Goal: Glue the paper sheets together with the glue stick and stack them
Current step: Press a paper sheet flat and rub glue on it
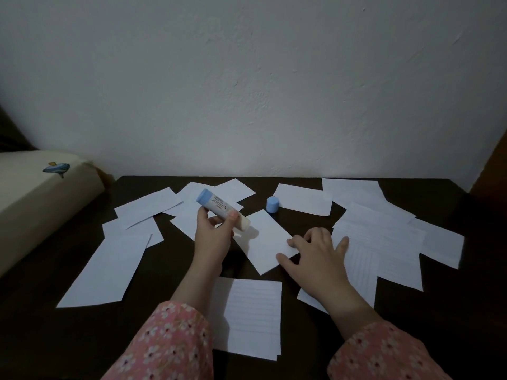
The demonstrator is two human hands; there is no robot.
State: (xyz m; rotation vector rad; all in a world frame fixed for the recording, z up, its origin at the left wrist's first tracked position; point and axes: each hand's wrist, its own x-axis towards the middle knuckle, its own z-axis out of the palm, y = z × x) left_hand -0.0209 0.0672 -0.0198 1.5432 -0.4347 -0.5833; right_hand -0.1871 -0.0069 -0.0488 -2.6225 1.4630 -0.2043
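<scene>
My left hand (212,231) grips an uncapped glue stick (219,208), white with a blue base, tilted so its glue tip touches the upper left corner of a small white paper sheet (264,239) in the middle of the dark table. My right hand (315,252) lies flat with fingers spread, its fingertips pressing that sheet's right edge. The blue cap (272,204) stands on the table just behind the sheet. A lined sheet (251,316) lies near me between my arms.
Several white and lined paper sheets lie scattered over the dark table (301,338), some overlapping at the left (109,264) and right (384,248). A cream cushion (35,193) borders the table's left side. A white wall stands right behind the table.
</scene>
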